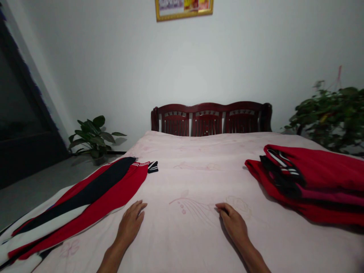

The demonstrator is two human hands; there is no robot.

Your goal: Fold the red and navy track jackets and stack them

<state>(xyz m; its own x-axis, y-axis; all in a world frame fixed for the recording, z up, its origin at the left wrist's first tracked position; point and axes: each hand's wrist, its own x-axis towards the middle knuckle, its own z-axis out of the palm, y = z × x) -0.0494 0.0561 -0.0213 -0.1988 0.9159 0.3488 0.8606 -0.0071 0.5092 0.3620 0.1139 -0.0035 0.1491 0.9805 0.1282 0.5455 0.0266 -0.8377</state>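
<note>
Resting flat on the pale pink bedsheet, the left hand lies palm down with its fingers stretched forward and together, holding nothing. The right hand also lies on the sheet, knuckles up, with the fingers curled slightly under at the tips; it grips nothing that can be made out. The two hands are well apart, and between them the sheet shows a faint printed flower pattern. Just beside the left hand, on its outer side, a long red garment with a broad black stripe and a white band lies spread flat, running from the near left corner of the bed towards the middle; its striped cuff sits at the far end. Off to the right, near but not touching the right hand, a stack of folded red clothes with black and white trim rests on the sheet. Beyond the bed stands a dark wooden headboard against a white wall, with a leafy plant at the left on the floor, another plant at the right, and a gold-framed picture above.
</note>
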